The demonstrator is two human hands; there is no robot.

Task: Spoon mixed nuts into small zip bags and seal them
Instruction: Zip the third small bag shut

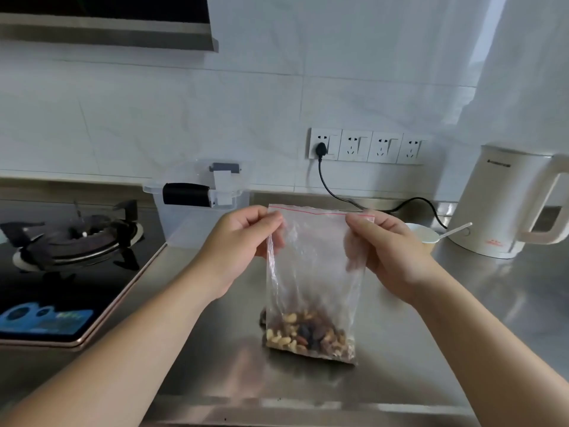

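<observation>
A clear lidded bin (pixel 197 208) stands at eleven o'clock, contents unclear. At centre the upright zip bag (pixel 314 272) holds mixed nuts (pixel 308 334) in its bottom, resting on the steel counter (pixel 431 334). A white cup (pixel 423 234) with a spoon (pixel 455 231) sits at two o'clock. The left hand (pixel 237 251) pinches the bag's top left corner, the right hand (pixel 391 251) its top right corner, the red-lined strip stretched between them.

Gas stove (pixel 77 238), clear lidded box (pixel 197 208), white kettle (pixel 505 204), 4 wall sockets (pixel 368 146).

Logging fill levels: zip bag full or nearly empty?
Mostly empty: mixed nuts fill only the bottom of the zip bag; its upper part is clear.
</observation>
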